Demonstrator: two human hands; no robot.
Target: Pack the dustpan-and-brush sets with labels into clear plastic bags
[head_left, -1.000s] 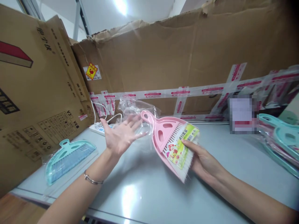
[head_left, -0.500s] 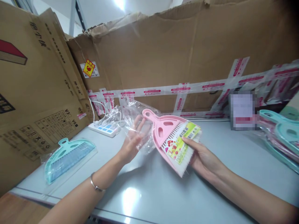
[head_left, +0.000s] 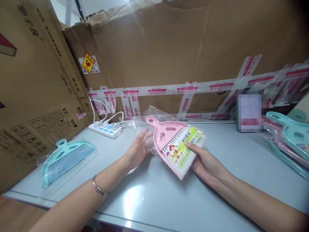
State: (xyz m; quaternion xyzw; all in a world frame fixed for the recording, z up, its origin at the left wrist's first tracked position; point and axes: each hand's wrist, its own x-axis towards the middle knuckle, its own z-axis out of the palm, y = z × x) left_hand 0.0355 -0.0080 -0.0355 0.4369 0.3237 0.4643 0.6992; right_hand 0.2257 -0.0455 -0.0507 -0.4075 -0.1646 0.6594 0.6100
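Observation:
My right hand [head_left: 205, 162] is closed on a pink dustpan-and-brush set [head_left: 169, 132], thumb on its printed card label [head_left: 184, 145]. The set tilts above the table, handle up and left, white bristles toward me. Thin clear plastic bag film [head_left: 154, 111] shows behind the handle and along the dustpan's left edge. My left hand [head_left: 138, 146], a bangle on its wrist, is just left of the dustpan. Its fingers are stretched and somewhat blurred, close to the film; whether they touch it is unclear.
A turquoise dustpan set [head_left: 69, 158] in clear wrapping lies at left. Behind it is a white power strip [head_left: 106, 129] with plugged cables. More wrapped dustpans [head_left: 289, 129] are stacked at right, beside a blurred-out upright device [head_left: 249, 111]. Cardboard boxes [head_left: 154, 54] wall the back and left.
The plastic film that was spread around my left hand now lies behind the dustpan. My left hand has come slightly lower, out of the film. My right hand keeps its hold.

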